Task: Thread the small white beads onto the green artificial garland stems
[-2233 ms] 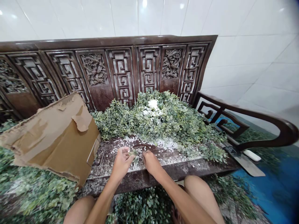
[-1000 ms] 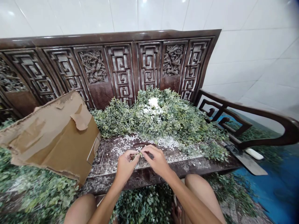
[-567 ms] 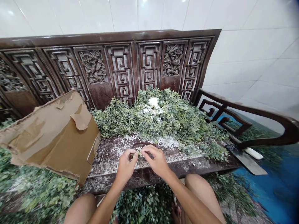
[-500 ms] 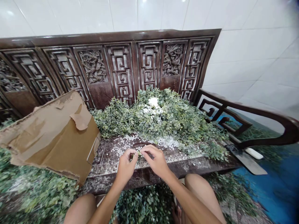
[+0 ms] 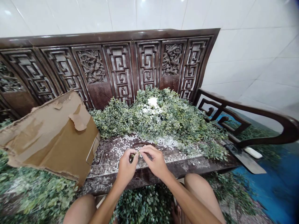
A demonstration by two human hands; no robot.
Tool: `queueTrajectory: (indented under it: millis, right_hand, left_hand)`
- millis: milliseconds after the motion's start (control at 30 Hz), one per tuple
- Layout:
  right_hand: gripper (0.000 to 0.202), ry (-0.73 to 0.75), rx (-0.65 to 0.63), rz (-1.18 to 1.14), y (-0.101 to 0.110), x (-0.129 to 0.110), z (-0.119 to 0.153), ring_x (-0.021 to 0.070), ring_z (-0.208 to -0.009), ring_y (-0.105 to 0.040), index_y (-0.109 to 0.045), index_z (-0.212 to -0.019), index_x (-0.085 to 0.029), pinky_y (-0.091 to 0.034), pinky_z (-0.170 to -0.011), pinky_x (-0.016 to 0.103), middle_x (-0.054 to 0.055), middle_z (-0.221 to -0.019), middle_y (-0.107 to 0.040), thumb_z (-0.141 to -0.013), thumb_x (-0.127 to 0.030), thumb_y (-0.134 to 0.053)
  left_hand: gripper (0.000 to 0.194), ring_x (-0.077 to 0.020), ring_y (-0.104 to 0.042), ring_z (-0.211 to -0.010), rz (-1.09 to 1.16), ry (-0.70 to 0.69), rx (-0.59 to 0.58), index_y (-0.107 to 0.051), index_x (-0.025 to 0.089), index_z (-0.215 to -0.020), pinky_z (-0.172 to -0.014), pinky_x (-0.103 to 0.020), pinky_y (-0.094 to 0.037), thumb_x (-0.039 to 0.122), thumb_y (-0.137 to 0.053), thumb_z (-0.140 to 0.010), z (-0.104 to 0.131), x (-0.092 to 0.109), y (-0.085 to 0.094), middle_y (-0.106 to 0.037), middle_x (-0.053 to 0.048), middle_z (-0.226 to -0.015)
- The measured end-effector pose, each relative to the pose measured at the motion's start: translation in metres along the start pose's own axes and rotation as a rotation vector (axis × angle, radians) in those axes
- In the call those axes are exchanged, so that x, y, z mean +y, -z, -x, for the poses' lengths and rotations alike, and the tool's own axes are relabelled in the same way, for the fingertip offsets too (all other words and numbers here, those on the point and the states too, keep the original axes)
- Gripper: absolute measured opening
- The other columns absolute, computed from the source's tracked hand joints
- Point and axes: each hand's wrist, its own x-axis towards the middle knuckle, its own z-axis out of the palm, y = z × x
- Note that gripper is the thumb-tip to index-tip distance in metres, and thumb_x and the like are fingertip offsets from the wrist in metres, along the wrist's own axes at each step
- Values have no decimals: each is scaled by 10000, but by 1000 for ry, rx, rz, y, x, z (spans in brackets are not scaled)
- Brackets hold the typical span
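Note:
My left hand (image 5: 127,165) and my right hand (image 5: 154,161) meet over the front of the dark wooden bench seat (image 5: 109,174). Thumb and fingers of both are pinched on a small green leafy sprig (image 5: 138,153), mostly covered by the fingertips. Just beyond the hands, many small white round pieces (image 5: 119,147) lie scattered on the seat. Behind them rises a heap of green leafy sprigs (image 5: 187,121), with a clump of white pieces (image 5: 153,102) on top.
A torn cardboard box piece (image 5: 53,133) leans at the left, a thin wire frame (image 5: 93,151) by its edge. More greenery (image 5: 39,193) lies at lower left and between my legs (image 5: 144,202). At right are the armrest (image 5: 263,115), a flat dark-edged object (image 5: 247,160) and a white object (image 5: 253,152).
The fingertips have shifted very slightly around the sprig, with both hands still together in the same place. The view has moved a little; the heap and box look the same.

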Motion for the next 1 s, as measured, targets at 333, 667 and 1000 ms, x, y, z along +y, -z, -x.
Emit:
queueTrajectory:
  millis: [333,667,1000]
  right_hand:
    - [140,-18,35,-28,-4,-2,2,175,-827,-640,-693,-897,-212,-519,-738,289,58,-884,-678,-869,-171,-562]
    - [149,-5,37,-22,-4,-3,2,181,-835,-635,-691,-911,-214,-529,-750,303,63,-886,-675,-867,-174,-555]
    - [174,67,20,36,-5,-4,3,178,-862,-634,-680,-912,-223,-508,-791,301,50,-893,-675,-865,-125,-545]
  left_hand:
    - [188,-179,-572,-766,21,2,25,-594,186,-827,-723,-277,-446,339,-500,-881,1,1,-1,-621,-20,-777]
    - [222,-185,-577,-758,44,39,25,-592,190,-803,-718,-270,-450,383,-505,-871,0,4,0,-618,-21,-759]
    - [196,-170,-560,-722,16,33,35,-587,189,-783,-684,-256,-440,337,-496,-874,1,5,0,-604,-9,-735]
